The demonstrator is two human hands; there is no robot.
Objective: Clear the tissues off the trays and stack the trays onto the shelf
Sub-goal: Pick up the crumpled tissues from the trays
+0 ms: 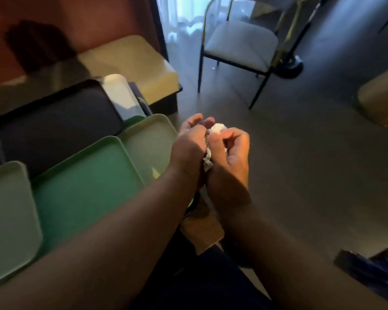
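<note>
Crumpled white tissues (216,128) are pressed between my two hands, just right of the trays. My left hand (188,148) cups them from the left, and my right hand (231,157) closes on them from the right. A bright green tray (87,182) lies at centre left. A pale green tray (148,139) sits behind it, and another pale tray (7,211) lies at the far left. A dark tray (54,121) rests further back. All the tray surfaces that show are bare.
A cream-topped bench (130,63) stands against the red wall. A grey-seated chair (240,41) with black legs stands on the open floor ahead. A white roll-like object (119,92) lies behind the trays. Dark fabric (372,267) lies at lower right.
</note>
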